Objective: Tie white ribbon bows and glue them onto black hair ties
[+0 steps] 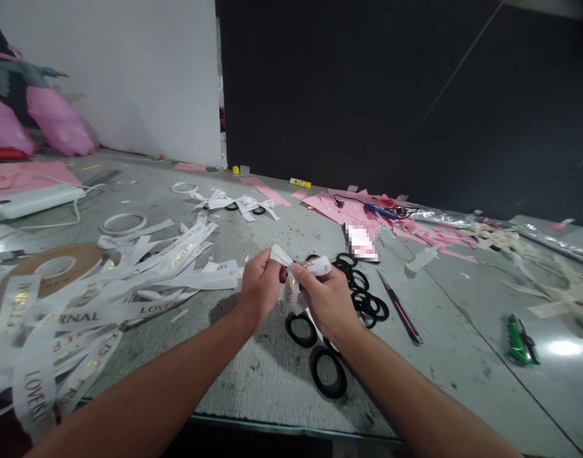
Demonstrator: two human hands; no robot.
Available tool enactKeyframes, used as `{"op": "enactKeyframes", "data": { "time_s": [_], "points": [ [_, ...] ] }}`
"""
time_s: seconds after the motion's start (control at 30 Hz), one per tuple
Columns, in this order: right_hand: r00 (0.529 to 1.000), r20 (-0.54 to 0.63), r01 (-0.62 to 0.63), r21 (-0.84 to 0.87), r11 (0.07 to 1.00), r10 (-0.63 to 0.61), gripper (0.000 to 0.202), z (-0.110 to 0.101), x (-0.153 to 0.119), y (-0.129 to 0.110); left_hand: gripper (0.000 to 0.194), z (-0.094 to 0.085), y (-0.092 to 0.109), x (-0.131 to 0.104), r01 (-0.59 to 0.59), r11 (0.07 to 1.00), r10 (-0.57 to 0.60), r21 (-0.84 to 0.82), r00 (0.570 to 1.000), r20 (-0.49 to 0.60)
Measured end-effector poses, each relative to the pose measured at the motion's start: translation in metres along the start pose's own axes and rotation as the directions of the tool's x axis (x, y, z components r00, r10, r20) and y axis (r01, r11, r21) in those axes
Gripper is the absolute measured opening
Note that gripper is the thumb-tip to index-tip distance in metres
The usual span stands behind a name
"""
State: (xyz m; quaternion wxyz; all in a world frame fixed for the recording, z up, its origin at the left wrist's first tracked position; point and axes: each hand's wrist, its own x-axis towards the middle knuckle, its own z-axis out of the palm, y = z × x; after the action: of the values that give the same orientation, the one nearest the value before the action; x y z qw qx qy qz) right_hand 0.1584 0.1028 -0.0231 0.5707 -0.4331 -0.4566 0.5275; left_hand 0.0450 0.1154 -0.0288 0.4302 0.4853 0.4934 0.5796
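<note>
In front of me, a white ribbon (292, 294) with gold lettering is bunched between both hands, its ends sticking out like a knot or bow. My left hand (261, 283) pinches one side of it with closed fingers. My right hand (327, 294) grips the other side, thumb pressed on the ribbon's middle. Whether a ring is inside the ribbon is hidden by the fingers. Just below my right hand lie black rings (328, 373), and several more black rings (368, 305) are heaped to its right. Many loose printed ribbon strips (172, 305) spread to the left.
A ribbon roll (14, 270) and white rings (123, 223) lie left. Finished-looking bows (241, 203) rest farther back. A pen-like tool (400, 308), green snips (520, 340) and a small white bottle (422, 257) are on the right. Pink sheets (349, 207) lie along the dark wall.
</note>
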Motion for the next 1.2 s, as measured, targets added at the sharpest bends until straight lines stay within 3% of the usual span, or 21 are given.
{"op": "enactKeyframes", "data": {
  "time_s": [0.13, 0.2, 0.27, 0.37, 0.47, 0.57, 0.7, 0.9, 1.03, 1.1, 1.2],
  "points": [
    [1.0, -0.013, -0.007, -0.016, 1.0, 0.007, 0.025, -0.001, 0.001, 0.001, 0.025, 0.002, 0.002, 0.001, 0.055, 0.996, -0.053, -0.066, 0.998, 0.031],
    [0.999, -0.034, -0.011, -0.036, 0.999, 0.01, 0.025, -0.003, 0.001, 0.002, 0.028, -0.003, 0.005, 0.002, -0.013, 0.999, 0.011, 0.037, 0.999, 0.051],
    [0.999, -0.049, -0.016, -0.055, 0.998, 0.013, 0.026, -0.004, 0.001, 0.003, 0.031, -0.011, 0.009, 0.004, -0.142, 0.957, 0.131, 0.252, 0.99, 0.059],
    [0.998, -0.06, -0.015, -0.085, 0.996, 0.01, 0.026, -0.005, 0.002, 0.004, 0.029, -0.018, 0.012, 0.004, -0.254, 0.763, 0.267, 0.595, 0.961, 0.069],
    [0.998, -0.058, -0.019, -0.093, 0.995, 0.013, 0.026, -0.005, 0.002, 0.005, 0.024, -0.019, 0.013, 0.003, -0.277, 0.565, 0.311, 0.777, 0.944, 0.111],
    [0.998, -0.051, -0.028, -0.062, 0.998, 0.025, 0.025, -0.004, 0.003, 0.004, 0.021, -0.019, 0.015, 0.002, -0.358, 0.384, 0.396, 0.851, 0.897, 0.198],
    [0.998, -0.055, -0.025, -0.061, 0.998, 0.021, 0.024, -0.004, 0.002, 0.002, 0.022, -0.019, 0.019, 0.001, -0.425, 0.282, 0.456, 0.86, 0.848, 0.269],
    [0.999, -0.035, -0.016, -0.082, 0.997, 0.013, 0.025, -0.007, 0.003, 0.001, 0.017, -0.027, 0.014, 0.006, -0.437, 0.403, 0.448, 0.804, 0.86, 0.242],
    [1.0, 0.014, -0.011, -0.113, 0.994, 0.013, 0.025, -0.007, 0.003, 0.0, 0.028, -0.034, 0.009, 0.011, -0.515, 0.433, 0.444, 0.74, 0.836, 0.322],
    [0.998, 0.061, -0.009, -0.124, 0.992, 0.017, 0.025, -0.006, 0.001, -0.001, 0.022, -0.034, 0.009, 0.011, -0.489, 0.472, 0.396, 0.733, 0.861, 0.319],
    [0.995, 0.097, 0.001, -0.135, 0.991, 0.013, 0.026, -0.005, -0.001, -0.004, 0.031, -0.032, 0.011, 0.009, -0.406, 0.661, 0.303, 0.631, 0.914, 0.27]
  ]
}}
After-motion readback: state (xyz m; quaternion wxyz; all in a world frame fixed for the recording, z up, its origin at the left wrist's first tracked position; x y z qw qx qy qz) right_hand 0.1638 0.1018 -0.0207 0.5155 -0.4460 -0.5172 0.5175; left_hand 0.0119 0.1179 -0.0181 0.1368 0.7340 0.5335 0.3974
